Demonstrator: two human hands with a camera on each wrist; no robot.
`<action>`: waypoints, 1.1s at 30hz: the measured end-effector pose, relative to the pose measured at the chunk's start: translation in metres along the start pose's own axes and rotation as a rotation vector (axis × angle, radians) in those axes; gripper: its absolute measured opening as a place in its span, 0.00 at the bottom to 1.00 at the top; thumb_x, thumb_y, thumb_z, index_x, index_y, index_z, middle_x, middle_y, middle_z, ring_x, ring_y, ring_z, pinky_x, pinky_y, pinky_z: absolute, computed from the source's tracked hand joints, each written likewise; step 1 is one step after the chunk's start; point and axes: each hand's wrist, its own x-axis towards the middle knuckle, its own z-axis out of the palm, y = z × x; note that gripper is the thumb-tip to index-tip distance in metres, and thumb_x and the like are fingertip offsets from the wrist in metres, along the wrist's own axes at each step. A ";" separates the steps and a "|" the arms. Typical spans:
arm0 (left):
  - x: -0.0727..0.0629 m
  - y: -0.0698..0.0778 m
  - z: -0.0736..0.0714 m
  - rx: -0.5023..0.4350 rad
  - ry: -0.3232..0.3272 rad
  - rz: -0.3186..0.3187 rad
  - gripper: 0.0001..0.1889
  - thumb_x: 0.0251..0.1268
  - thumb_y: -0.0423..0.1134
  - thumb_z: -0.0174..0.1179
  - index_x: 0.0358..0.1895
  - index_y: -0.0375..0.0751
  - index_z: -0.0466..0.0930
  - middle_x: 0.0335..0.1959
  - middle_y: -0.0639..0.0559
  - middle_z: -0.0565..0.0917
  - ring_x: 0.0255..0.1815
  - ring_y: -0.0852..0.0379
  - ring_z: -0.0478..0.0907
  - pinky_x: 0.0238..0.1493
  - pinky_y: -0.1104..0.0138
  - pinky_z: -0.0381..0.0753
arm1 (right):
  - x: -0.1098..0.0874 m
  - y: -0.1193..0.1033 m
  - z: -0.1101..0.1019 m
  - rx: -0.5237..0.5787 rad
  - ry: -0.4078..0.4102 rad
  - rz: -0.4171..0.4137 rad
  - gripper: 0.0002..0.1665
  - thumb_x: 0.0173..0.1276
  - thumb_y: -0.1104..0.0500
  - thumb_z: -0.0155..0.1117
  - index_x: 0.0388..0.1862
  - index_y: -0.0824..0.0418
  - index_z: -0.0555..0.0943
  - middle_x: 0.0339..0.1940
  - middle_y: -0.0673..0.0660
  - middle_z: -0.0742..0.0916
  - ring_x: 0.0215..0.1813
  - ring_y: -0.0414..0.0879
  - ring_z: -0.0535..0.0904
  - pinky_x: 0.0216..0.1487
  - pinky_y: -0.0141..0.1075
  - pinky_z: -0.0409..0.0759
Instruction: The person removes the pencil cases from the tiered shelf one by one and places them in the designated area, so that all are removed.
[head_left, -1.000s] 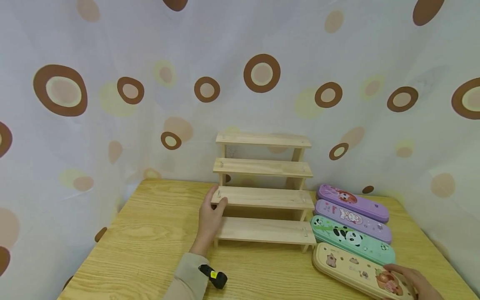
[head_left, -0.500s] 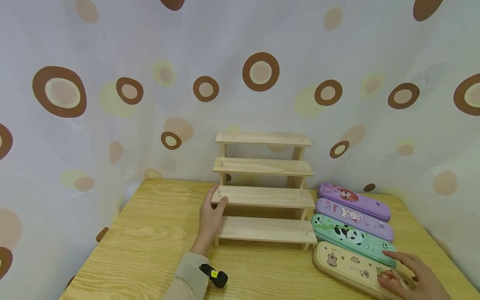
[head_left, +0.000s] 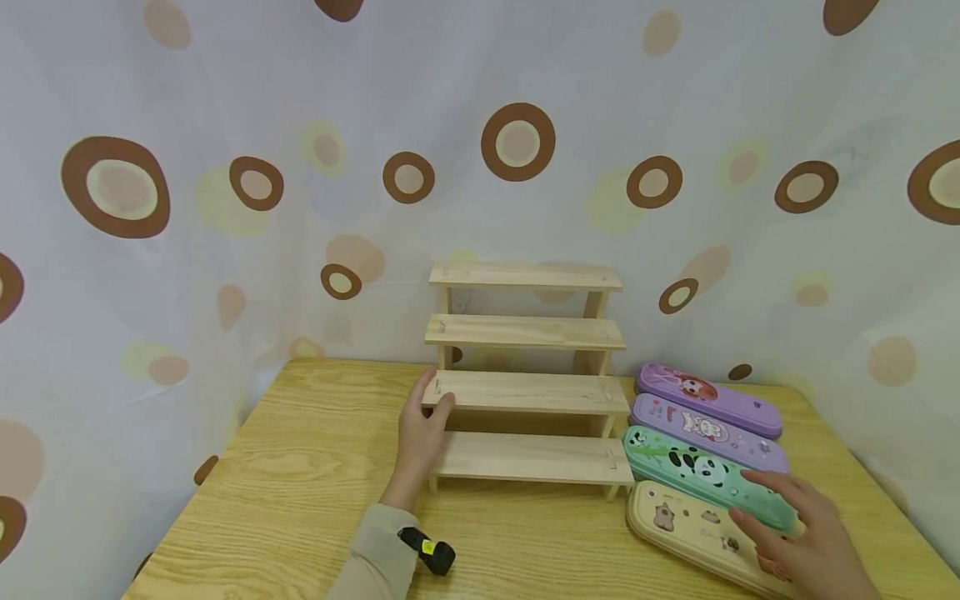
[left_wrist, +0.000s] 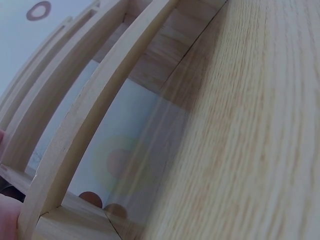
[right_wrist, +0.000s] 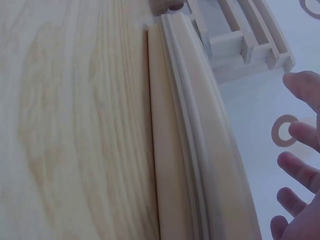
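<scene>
A pale wooden tiered stand with several stepped shelves stands on the table. My left hand holds the left end of its second shelf from the bottom, thumb at the front; in the left wrist view only bits of that hand show beside the stand. My right hand hovers with spread fingers over the right end of a cream pencil case, hiding part of it. In the right wrist view a gap separates those fingers from the cream case. Behind lies a green panda pencil case.
Two purple pencil cases, a lighter one and a darker one, lie behind the green one, right of the stand. A light cloth with brown rings hangs behind the wooden table.
The right hand has lifted off the right end of the cream case and moved up and left, fingers spreading. The left hand stays on the stand, and the cases lie as before.
</scene>
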 end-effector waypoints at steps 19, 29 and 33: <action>0.018 -0.039 0.002 0.016 0.028 0.001 0.29 0.75 0.46 0.54 0.76 0.51 0.61 0.76 0.52 0.60 0.43 0.53 0.72 0.43 0.57 0.74 | 0.033 -0.060 0.037 0.202 0.020 -0.118 0.32 0.70 0.58 0.66 0.72 0.51 0.71 0.68 0.49 0.72 0.64 0.26 0.60 0.49 0.41 0.66; 0.019 -0.039 0.001 -0.044 0.013 0.011 0.30 0.74 0.45 0.55 0.76 0.47 0.61 0.76 0.51 0.60 0.77 0.47 0.50 0.72 0.45 0.54 | 0.055 -0.090 0.054 0.297 0.038 -0.222 0.34 0.70 0.63 0.65 0.73 0.48 0.70 0.71 0.43 0.72 0.68 0.28 0.62 0.56 0.19 0.64; 0.014 -0.026 0.001 -0.066 -0.011 -0.008 0.30 0.75 0.41 0.55 0.76 0.41 0.59 0.77 0.46 0.58 0.78 0.44 0.48 0.73 0.45 0.52 | 0.063 -0.099 0.062 0.331 0.043 -0.255 0.33 0.71 0.64 0.63 0.73 0.50 0.69 0.71 0.47 0.72 0.69 0.30 0.62 0.58 0.18 0.64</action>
